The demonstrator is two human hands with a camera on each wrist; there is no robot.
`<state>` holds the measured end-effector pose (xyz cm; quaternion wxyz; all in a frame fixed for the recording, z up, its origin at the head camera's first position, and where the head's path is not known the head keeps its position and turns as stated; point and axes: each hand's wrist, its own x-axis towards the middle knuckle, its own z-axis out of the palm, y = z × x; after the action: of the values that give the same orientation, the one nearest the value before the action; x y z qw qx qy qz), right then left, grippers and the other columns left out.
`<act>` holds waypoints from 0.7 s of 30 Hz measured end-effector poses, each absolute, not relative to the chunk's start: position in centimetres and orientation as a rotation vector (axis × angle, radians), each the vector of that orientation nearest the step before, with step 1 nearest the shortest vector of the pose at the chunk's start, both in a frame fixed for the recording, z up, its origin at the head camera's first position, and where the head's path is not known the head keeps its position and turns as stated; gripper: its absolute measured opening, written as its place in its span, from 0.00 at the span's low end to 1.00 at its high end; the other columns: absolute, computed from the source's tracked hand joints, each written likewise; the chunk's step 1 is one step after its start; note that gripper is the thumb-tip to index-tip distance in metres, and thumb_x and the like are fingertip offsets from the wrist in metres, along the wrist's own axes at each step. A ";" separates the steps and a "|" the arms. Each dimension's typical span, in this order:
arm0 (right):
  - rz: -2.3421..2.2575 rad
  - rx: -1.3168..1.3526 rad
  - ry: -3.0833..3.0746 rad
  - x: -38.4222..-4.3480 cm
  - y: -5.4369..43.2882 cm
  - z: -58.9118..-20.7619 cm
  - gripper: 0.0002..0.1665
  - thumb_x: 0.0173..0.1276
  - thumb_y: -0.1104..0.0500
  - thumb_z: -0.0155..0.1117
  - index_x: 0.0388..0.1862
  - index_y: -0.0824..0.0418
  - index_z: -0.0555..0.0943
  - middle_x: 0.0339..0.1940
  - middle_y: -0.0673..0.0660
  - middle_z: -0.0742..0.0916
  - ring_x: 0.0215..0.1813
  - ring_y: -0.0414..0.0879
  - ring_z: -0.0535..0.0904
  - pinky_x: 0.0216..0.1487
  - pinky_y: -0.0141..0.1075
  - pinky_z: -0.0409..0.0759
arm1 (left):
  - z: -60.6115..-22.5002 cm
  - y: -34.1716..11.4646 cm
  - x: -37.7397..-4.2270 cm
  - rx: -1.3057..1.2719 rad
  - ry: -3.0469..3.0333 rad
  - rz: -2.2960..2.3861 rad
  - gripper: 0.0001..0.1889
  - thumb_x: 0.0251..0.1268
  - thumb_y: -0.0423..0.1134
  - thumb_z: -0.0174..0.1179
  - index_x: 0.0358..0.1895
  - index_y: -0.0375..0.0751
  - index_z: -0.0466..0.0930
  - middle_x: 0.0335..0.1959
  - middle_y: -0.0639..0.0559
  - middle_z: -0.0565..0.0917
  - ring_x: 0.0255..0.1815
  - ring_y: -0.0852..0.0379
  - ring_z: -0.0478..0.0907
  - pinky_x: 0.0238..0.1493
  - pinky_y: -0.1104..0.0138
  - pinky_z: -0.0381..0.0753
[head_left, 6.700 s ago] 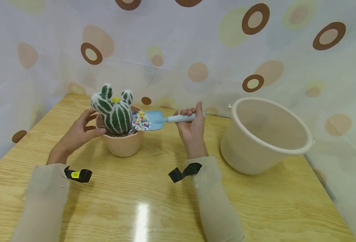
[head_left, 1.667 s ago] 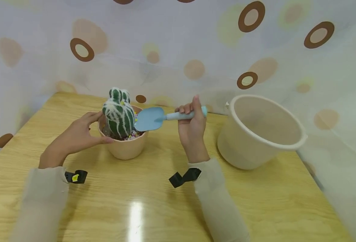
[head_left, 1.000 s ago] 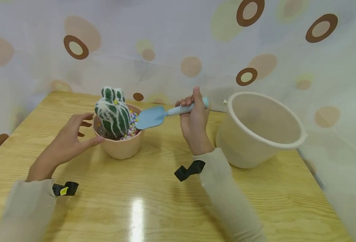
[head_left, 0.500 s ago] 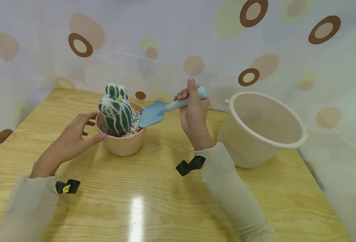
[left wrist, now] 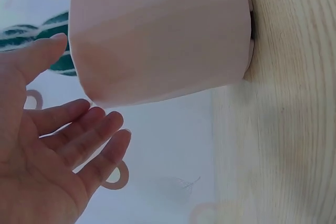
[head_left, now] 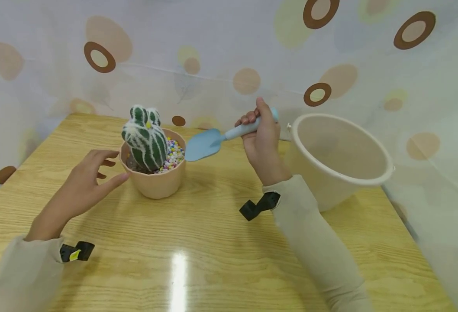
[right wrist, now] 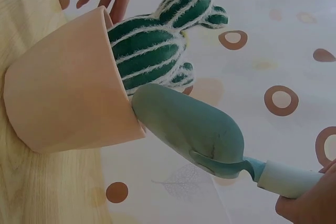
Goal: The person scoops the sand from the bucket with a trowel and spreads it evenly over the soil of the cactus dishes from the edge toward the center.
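Note:
A green cactus with white fuzzy stripes [head_left: 147, 143] stands in a peach flowerpot [head_left: 156, 185]. Colourful pebbles [head_left: 174, 152] fill the pot's right side; darker soil shows at its left. My left hand [head_left: 77, 186] hovers just left of the pot with relaxed, spread fingers; the left wrist view shows a small gap between hand and pot. My right hand [head_left: 262, 145] grips the handle of a light blue trowel [head_left: 204, 144], thumb pointing up along it. The blade points left, near the pot's right rim, and no pebbles show on it. In the right wrist view the trowel's underside [right wrist: 189, 129] overlaps the rim.
A large cream bucket [head_left: 332, 188] stands at the right, just behind my right forearm; its visible inside looks bare. Wood-grain table [head_left: 201, 251] lies beneath everything. A dotted cloth [head_left: 213, 52] hangs behind.
The pebbles once heaped on the trowel now lie in the pot. My right hand has drawn the trowel up and right, away from the pot. The left hand has come off the pot leftward.

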<state>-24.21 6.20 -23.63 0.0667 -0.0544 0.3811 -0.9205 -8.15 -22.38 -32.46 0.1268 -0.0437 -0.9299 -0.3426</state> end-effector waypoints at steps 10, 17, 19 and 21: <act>-2.731 -0.086 1.205 -24.2 9.5 -22.4 0.24 0.77 0.58 0.46 0.16 0.57 0.64 0.11 0.50 0.69 0.18 0.42 0.66 0.34 0.33 0.67 | -31.7 -20.9 -7.1 -0.189 -2.722 -0.864 0.24 0.66 0.39 0.60 0.59 0.27 0.69 0.54 0.33 0.71 0.52 0.36 0.72 0.42 0.44 0.75; -2.757 -0.074 1.248 -24.4 12.3 -21.6 0.24 0.77 0.59 0.45 0.17 0.59 0.63 0.11 0.50 0.69 0.18 0.42 0.66 0.33 0.33 0.67 | -31.5 -19.2 -6.8 -0.144 -2.711 -0.797 0.20 0.66 0.40 0.60 0.53 0.27 0.75 0.47 0.33 0.76 0.47 0.36 0.75 0.41 0.44 0.75; -2.768 -0.053 1.248 -24.6 12.9 -21.4 0.24 0.76 0.59 0.46 0.16 0.59 0.63 0.11 0.50 0.69 0.17 0.43 0.66 0.32 0.33 0.67 | -31.5 -18.6 -6.7 -0.138 -2.687 -0.799 0.18 0.66 0.39 0.60 0.52 0.28 0.76 0.46 0.33 0.79 0.46 0.36 0.77 0.42 0.44 0.75; -2.783 -0.033 1.224 -24.7 13.6 -21.3 0.23 0.76 0.60 0.47 0.16 0.59 0.63 0.10 0.51 0.69 0.16 0.43 0.65 0.31 0.34 0.66 | -31.4 -17.9 -6.7 -0.147 -2.671 -0.819 0.16 0.66 0.38 0.60 0.51 0.29 0.76 0.45 0.35 0.81 0.46 0.37 0.79 0.41 0.45 0.76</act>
<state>-24.69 13.57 -21.26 0.0506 -0.0107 0.4022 -0.9141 -6.71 -17.93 -31.36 0.1713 -0.0519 -0.9406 -0.2884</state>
